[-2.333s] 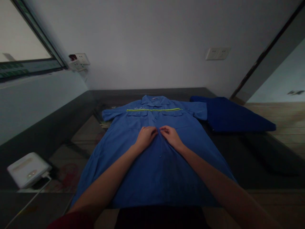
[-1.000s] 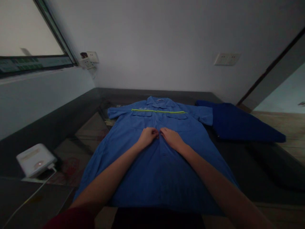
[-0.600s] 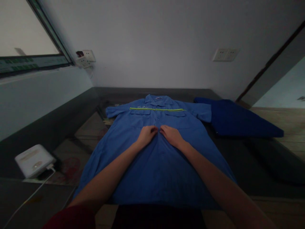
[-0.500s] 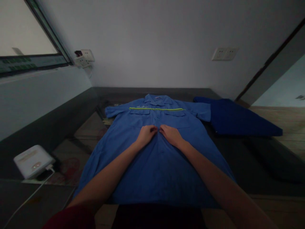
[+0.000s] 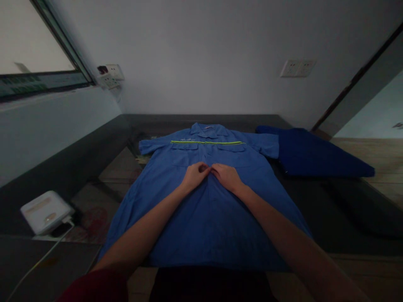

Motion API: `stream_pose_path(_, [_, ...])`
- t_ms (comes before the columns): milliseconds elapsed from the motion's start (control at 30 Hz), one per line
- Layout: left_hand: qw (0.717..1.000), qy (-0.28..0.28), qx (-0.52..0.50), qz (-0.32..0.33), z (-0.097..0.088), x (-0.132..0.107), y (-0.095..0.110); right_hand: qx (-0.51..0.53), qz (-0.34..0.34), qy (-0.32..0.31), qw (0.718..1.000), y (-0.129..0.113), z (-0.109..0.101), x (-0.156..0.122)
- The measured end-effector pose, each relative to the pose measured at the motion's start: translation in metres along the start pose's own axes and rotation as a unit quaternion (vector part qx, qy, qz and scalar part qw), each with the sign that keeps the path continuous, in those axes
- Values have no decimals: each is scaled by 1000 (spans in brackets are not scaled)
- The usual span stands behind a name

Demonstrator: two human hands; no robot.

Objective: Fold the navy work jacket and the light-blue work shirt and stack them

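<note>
Blue work shirt (image 5: 208, 209) is lying flat, front up, collar away from the person, on the dark counter (image 5: 330, 209). Left hand (image 5: 194, 175) and right hand (image 5: 227, 177) are meeting at the centre placket below the chest pockets, fingertips pinching the fabric there. A folded dark-blue garment (image 5: 311, 155) is lying just beside the shirt's sleeve.

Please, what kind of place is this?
Probably an ordinary indoor room: a dark table set in a wall corner, wall sockets, and a blue work shirt spread flat.
</note>
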State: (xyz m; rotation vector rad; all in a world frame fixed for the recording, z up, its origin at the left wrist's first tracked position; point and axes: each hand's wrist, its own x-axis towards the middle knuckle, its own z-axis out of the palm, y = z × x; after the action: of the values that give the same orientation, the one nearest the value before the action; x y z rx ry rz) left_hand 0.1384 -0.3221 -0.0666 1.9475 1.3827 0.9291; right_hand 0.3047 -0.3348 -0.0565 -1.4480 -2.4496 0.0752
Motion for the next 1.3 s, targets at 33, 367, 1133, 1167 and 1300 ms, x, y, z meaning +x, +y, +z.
stream_pose_path(33, [1000,0,0,-1,0,1,-1,2,1,4,1000,0,0,0])
stream_pose_path(367, [997,-17,71,2,1,-3,4,-17,-30,39,999,-1,0,-3])
stream_pose_path(1133, [998,-53,24,-6,3,0,1,173,22,85,981,8,9,3])
stream_pose_path(1167, [998,-59,30,-9,2,0,2,195,29,87,976,8,11,4])
stream_pose_path(1300, [997,-64,46,-16,0,-1,3,254,40,106,961,10,14,6])
